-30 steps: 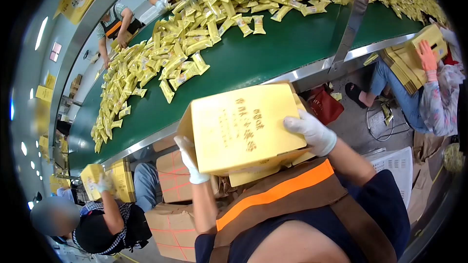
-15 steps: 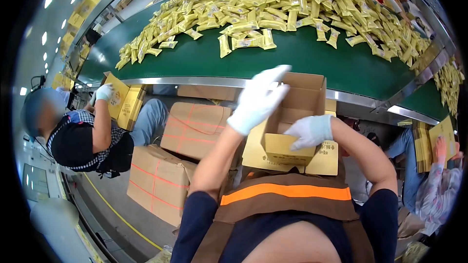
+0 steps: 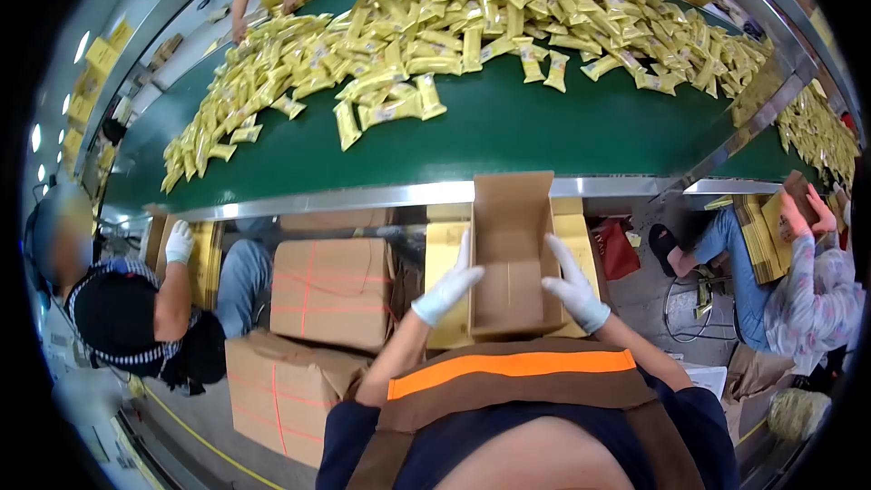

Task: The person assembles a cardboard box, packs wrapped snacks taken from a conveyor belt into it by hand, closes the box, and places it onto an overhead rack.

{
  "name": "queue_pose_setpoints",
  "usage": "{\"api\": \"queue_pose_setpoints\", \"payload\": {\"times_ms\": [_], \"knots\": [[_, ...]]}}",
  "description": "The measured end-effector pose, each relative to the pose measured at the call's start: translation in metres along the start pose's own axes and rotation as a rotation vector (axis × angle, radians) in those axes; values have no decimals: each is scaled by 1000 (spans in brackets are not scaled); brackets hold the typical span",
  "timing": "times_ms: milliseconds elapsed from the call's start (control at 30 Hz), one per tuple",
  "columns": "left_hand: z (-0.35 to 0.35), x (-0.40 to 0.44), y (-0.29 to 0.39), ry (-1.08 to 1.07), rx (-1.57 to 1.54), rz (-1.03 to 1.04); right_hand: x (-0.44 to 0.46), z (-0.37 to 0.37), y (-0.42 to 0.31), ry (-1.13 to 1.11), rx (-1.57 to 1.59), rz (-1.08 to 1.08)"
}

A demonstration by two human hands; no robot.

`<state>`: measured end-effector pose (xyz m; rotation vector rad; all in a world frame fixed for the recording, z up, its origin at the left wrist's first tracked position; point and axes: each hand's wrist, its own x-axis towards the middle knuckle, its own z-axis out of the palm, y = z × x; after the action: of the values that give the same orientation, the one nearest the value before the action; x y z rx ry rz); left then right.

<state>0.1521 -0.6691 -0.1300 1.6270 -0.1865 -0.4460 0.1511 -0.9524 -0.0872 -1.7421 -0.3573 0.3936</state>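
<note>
An open cardboard box (image 3: 515, 295), plain brown inside, stands before my lap with its back flap raised. My left hand (image 3: 451, 290), in a white glove, is at the box's left wall, fingers along the outside and thumb over the edge. At the right wall my right hand (image 3: 578, 292), also gloved, has its thumb at the edge and fingers stretched along the side. Together they hold the box from both sides. Beneath it, yellow flat cartons (image 3: 442, 259) show on either side.
Beyond the box runs a green conveyor belt (image 3: 381, 159) with a metal edge, heaped with yellow-wrapped packets (image 3: 390, 109). Strapped brown cartons (image 3: 331, 295) stand at left. Co-workers sit on both sides, one at left (image 3: 127, 286), one at right (image 3: 817, 295); others work across the belt.
My hands have moved from over the box's opening and front flap to its two side walls. The box now faces me squarely, its front flap no longer folded outward. My view has shifted right.
</note>
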Motion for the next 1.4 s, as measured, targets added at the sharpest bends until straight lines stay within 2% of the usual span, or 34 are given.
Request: {"api": "queue_pose_setpoints", "payload": {"times_ms": [33, 67, 100, 167, 200, 233, 267, 300, 333, 367, 400, 433, 500, 533, 567, 633, 700, 767, 833, 900, 933, 967, 1000, 1033, 1067, 1100, 1133, 1167, 1233, 1267, 1300, 1367, 1400], "knots": [[6, 1, 6, 34, 3, -59, 0, -1, 5, 5, -22, 9], [7, -2, 4, 84, 131, -34, 2, -4, -10, 26, -122, 76], [0, 0, 5, 138, 262, -11, 17, -19, -3, 101, -248, 28], [-35, 5, 57, 259, 1090, 50, 56, -66, 15, 275, -502, -64], [-68, 26, 58, 426, 1190, 128, 103, -91, 1, 586, -369, -154], [-111, 46, 59, 583, 1278, 208, 147, -125, -27, 701, -332, -202], [-165, 70, 43, 773, 1197, 367, 193, -159, -39, 864, -381, -233], [-200, 98, 57, 969, 966, 279, 240, -199, -37, 998, -445, -235], [-256, 123, 51, 1032, 751, 264, 278, -239, -37, 1061, -539, -265], [-315, 149, 27, 1124, 487, 165, 319, -291, -12, 1149, -553, -200], [-329, 166, 36, 1068, 12, 130, 339, -339, -1, 1052, -594, -172], [-327, 181, 49, 1030, -74, 96, 358, -371, 4, 1002, -516, -135], [-348, 222, 36, 926, 64, 28, 391, -419, 11, 949, -240, -48], [-350, 237, 31, 784, 101, 18, 416, -414, 17, 799, -202, 106], [-335, 249, 33, 750, 74, -10, 443, -395, 17, 643, -170, 250], [-300, 265, 50, 605, 155, 37, 460, -351, 23, 513, -496, 50], [-266, 274, 53, 599, 177, 129, 435, -298, 4, 395, -906, 182], [-231, 277, 62, 554, 368, 140, 414, -271, 1, 275, -907, 162], [-222, 277, 46, 468, 611, -18, 390, -261, -3, 44, -850, 20], [-206, 263, 51, 348, 489, 103, 379, -267, -12, -197, -780, -130], [-188, 250, 65, 331, 277, 216, 365, -265, -47, -270, -712, 48], [-191, 238, 49, 409, 239, 247, 349, -262, -88, -344, -634, 231], [-196, 230, 39, 463, 193, 254, 354, -270, -102, -288, -543, 180], [-198, 224, 31, 520, 143, 259, 373, -290, -98, -54, -428, 72], [-182, 220, 54, 521, 7, 252, 396, -311, -84, 235, -465, -99], [-180, 220, 56, 518, 25, 247, 419, -333, -70, 535, -523, -253], [-180, 220, 56, 520, 40, 246, 452, -369, -26, 567, -811, -271], [-181, 221, 55, 520, 55, 244, 476, -376, 8, 616, -700, -58], [-184, 222, 49, 498, 89, 256, 474, -316, -10, 457, -859, 94], [-187, 228, 44, 480, 143, 267, 470, -297, -22, 360, -907, 102], [-186, 231, 39, 455, 194, 271, 482, -293, -10, 294, -910, -33], [-171, 234, 58, 471, 217, 195, 455, -244, -37, -46, -1013, -17], [-175, 236, 55, 452, 326, 132, 444, -216, -40, -43, -1080, 29]]}}
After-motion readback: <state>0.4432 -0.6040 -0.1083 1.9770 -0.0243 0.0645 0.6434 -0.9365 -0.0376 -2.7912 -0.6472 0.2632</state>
